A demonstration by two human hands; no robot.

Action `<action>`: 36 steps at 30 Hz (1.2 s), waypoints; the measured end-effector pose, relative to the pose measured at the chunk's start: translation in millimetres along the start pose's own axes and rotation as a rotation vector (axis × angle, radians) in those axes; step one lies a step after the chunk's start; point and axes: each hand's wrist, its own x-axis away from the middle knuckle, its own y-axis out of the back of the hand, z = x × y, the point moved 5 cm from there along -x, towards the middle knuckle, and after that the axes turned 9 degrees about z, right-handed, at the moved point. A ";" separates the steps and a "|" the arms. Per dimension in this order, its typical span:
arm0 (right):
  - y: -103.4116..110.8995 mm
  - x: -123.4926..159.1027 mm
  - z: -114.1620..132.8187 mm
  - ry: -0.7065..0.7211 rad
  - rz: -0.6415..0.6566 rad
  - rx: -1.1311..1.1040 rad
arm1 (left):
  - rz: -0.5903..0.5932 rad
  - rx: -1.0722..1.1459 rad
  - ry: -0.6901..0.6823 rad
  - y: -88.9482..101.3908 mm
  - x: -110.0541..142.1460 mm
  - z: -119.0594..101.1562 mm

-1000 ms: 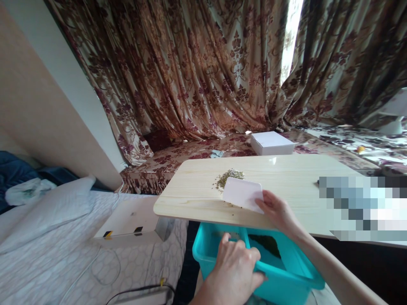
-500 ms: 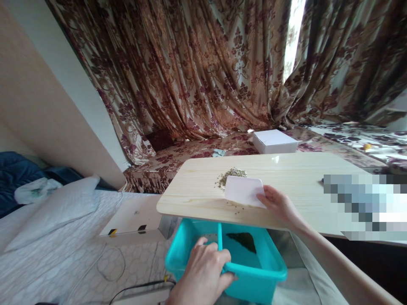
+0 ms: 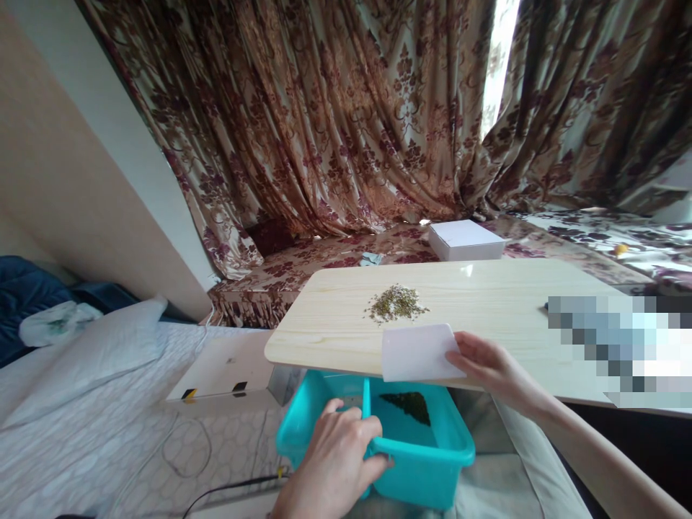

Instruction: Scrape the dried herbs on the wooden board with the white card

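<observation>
My right hand (image 3: 486, 360) pinches a thin white plastic sheet (image 3: 416, 353) by its right side, at the front edge of the wooden tabletop (image 3: 519, 310). Behind the sheet, a pile of small green beans or grains (image 3: 397, 303), mixed with white ones, lies on the tabletop. Under that edge is a teal two-compartment bin (image 3: 424, 479). Its right compartment holds dark green grains (image 3: 411, 406) heaped in a corner. My left hand (image 3: 343, 447) is closed over the bin's near rim by the divider and partly hides the left compartment, where a few pale bits show.
A white box (image 3: 466, 241) and a small pale cloth (image 3: 371, 259) rest on the floral-covered ledge behind the table. A blurred-out object (image 3: 621, 339) occupies the table's right. To the left are a white panel (image 3: 227, 367), a cable (image 3: 230, 481) and a bed with a pillow (image 3: 102, 360).
The white sheet has moved from beside the pile toward me to the table's front edge. Stray grains that lay near that edge no longer show. The bin and left hand have shifted slightly left.
</observation>
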 end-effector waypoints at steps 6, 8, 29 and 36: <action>55.9 11.1 -5.2 0.047 -0.455 -0.002 | 0.024 -0.045 -0.064 -8.3 -17.3 -30.0; 70.4 9.2 -11.8 0.052 -0.529 0.020 | 0.056 -0.068 -0.105 -13.8 -27.3 -47.6; 72.0 -10.7 -41.0 0.034 -0.534 0.241 | 0.087 -0.097 -0.178 -17.5 -46.1 -91.7; 57.4 -16.9 -33.1 0.065 -0.464 0.174 | 0.087 -0.121 -0.182 -18.7 -46.0 -91.3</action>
